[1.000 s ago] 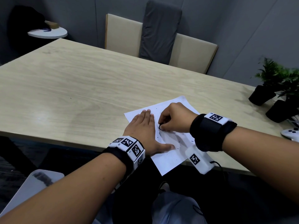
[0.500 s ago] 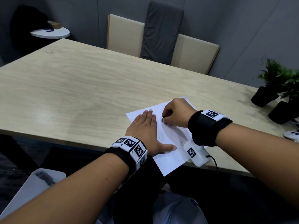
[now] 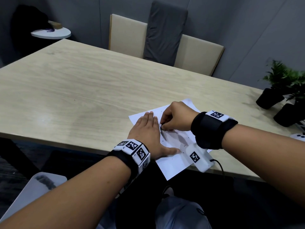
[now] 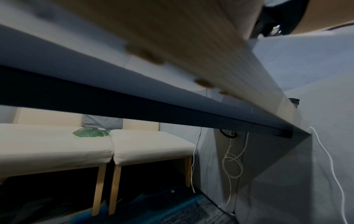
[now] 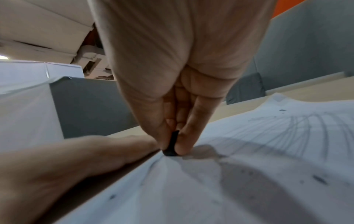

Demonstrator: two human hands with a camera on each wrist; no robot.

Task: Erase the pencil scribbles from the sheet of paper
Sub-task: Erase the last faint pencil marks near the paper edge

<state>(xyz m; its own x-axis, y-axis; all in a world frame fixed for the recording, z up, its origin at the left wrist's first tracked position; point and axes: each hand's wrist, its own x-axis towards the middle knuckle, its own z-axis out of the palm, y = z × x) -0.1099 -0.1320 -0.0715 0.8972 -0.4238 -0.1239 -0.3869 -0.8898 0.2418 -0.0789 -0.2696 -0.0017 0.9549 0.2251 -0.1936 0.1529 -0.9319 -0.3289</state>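
Observation:
A white sheet of paper (image 3: pixel 175 142) lies at the near edge of the wooden table, one corner hanging over it. My left hand (image 3: pixel 148 133) rests flat on its left part, fingers straight. My right hand (image 3: pixel 175 118) pinches a small black eraser (image 3: pixel 162 125) between thumb and fingers and presses its tip on the sheet beside the left hand. In the right wrist view the eraser (image 5: pixel 171 144) touches the paper (image 5: pixel 220 189) with grey pencil scribbles (image 5: pixel 316 128) to its right and dark crumbs around. The left wrist view shows only the table's underside.
The wooden table (image 3: pixel 82 90) stretches wide to the left and back. Two black potted plants (image 3: pixel 280 95) stand at its right end, near a white device (image 3: pixel 298 138). Beige chairs (image 3: pixel 198 53) stand behind the table. A small round side table (image 3: pixel 51 33) is far left.
My right hand slid the eraser away along the sheet and has come back toward me. The left hand has stayed flat on the paper.

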